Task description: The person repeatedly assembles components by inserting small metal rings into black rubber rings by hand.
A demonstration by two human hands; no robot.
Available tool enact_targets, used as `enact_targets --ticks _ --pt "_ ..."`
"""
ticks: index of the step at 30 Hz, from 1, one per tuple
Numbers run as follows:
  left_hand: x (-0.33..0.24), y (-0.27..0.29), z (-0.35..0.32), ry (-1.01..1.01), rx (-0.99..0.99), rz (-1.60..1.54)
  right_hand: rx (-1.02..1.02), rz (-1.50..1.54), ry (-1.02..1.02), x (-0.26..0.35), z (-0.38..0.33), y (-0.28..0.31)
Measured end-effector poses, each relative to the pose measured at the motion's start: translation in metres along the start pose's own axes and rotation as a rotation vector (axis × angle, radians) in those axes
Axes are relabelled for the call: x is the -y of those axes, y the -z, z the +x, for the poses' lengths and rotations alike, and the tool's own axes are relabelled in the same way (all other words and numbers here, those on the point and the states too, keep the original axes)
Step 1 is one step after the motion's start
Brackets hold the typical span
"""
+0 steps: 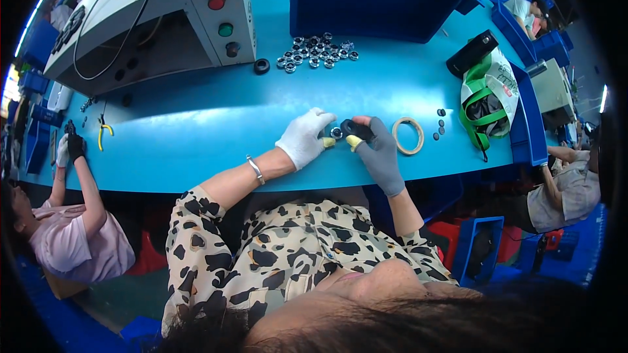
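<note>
Pinched in the left hand is a silvery round part, just beside the black piece gripped by the right hand over the table, seemingly a two-handed step calling for careful alignment

You get a bright middle of the frame, with a pale glare streaking across the blue surface. A white light strip burns out at the upper left rim; a smaller lamp glows at far right. The machine's opening sits in deep shadow. Your left hand and right hand look fairly sharp; the dark hair at bottom is blurred. Fisheye distortion bends the edges, and the corners go black.
</note>
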State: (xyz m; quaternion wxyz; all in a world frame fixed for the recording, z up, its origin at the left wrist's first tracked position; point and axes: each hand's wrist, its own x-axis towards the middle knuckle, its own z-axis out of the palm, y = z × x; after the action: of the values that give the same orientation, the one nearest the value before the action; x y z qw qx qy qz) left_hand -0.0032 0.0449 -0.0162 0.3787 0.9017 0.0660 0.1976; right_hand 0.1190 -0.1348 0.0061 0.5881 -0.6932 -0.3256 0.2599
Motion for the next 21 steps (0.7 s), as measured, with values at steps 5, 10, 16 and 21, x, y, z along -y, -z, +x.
enact_targets --ticks 5,10,16,21 --pt "-0.002 -0.001 0.004 -0.005 0.003 -0.003 0.013 -0.304 0.227 0.001 -0.001 -0.012" --pt "0.001 -0.001 0.002 -0.032 0.005 0.026 0.022 -0.388 0.283 0.005 -0.001 -0.015" --pt "0.002 -0.004 0.001 -0.07 -0.004 0.088 0.011 -0.473 0.371 0.009 0.0 -0.017" --pt "0.001 -0.001 0.004 -0.11 0.028 0.086 0.026 -0.521 0.4 0.009 0.002 -0.016"
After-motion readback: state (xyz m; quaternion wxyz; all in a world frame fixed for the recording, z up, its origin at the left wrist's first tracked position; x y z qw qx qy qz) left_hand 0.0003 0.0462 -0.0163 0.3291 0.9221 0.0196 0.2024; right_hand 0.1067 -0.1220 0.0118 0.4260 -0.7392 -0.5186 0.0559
